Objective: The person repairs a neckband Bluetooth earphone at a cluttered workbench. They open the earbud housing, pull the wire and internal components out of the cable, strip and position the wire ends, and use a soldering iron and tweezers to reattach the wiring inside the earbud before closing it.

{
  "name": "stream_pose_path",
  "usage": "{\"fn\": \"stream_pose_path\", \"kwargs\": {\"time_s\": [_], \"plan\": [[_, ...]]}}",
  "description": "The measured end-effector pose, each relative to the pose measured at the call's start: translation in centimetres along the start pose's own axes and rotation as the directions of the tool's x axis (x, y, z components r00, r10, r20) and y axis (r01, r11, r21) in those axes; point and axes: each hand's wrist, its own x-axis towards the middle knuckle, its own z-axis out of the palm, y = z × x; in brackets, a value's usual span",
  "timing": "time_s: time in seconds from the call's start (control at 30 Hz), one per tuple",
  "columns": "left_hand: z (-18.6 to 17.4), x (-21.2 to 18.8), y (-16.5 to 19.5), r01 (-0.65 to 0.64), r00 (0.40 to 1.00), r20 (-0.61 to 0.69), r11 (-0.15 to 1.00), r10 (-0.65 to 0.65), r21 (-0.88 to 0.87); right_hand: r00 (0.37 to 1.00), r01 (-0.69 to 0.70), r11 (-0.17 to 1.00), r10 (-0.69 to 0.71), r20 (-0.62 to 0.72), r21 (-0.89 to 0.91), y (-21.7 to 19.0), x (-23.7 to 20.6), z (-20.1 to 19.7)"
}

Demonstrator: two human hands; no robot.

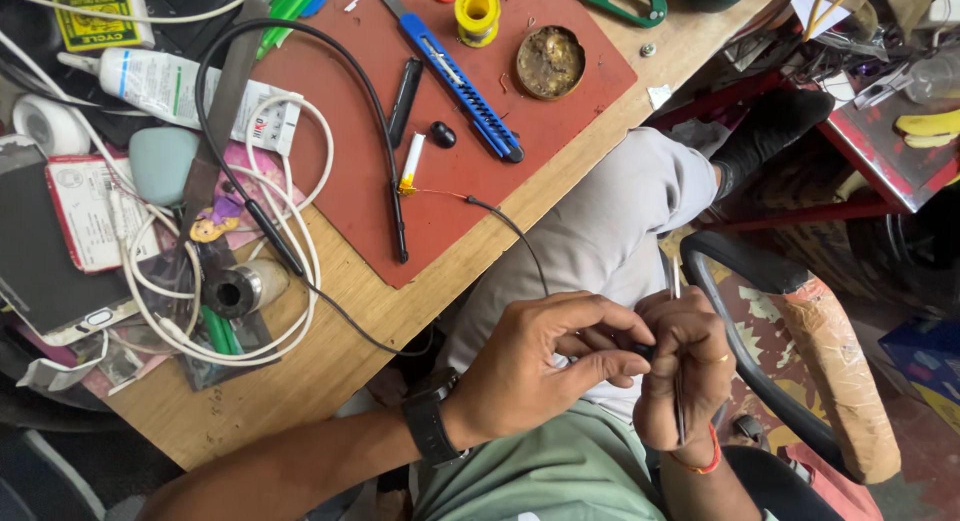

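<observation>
The left hand (545,366) and the right hand (685,366) are closest, held together over the lap. The left hand's fingers pinch a small black earbud (640,351), and the right hand is closed around thin metal tweezers (677,401) that stand upright, touching the earbud.

A thin black wire (520,236) runs up from the left hand to the surface (330,351). I think it could snap if the hand pulls too hard (it looks very thin near the bare copper end). The tweezers could slip and poke a finger, or the tiny earbud could drop to the floor.

Above the hands, the wooden surface is crowded. A red mat (470,191) holds a blue box cutter (460,76), a yellow spool (477,13) and a round tin (550,61). Left of that lie white cables (290,231) and a phone (45,251). To the right of the right hand stands a chair arm (770,271).
</observation>
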Motion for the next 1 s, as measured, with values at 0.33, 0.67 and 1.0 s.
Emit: {"fn": "stream_pose_path", "kwargs": {"time_s": [0.33,0.67,1.0], "plan": [[-0.2,0.5,-0.3,-0.027,0.995,0.100,0.998,0.020,0.065,0.977,-0.214,0.926,0.208,0.053,0.311,-0.1,-2.2,-0.9],[0.2,-0.3,1.4,-0.108,0.990,0.104,0.981,0.092,0.160,0.997,-0.057,0.980,0.065,-0.036,0.192,-0.5,-2.3,-2.8],[1.1,-0.8,0.9,-0.020,0.985,0.170,0.999,0.012,0.047,0.959,0.220,0.975,-0.209,-0.193,0.037,0.1,-2.2,-2.9]]}}
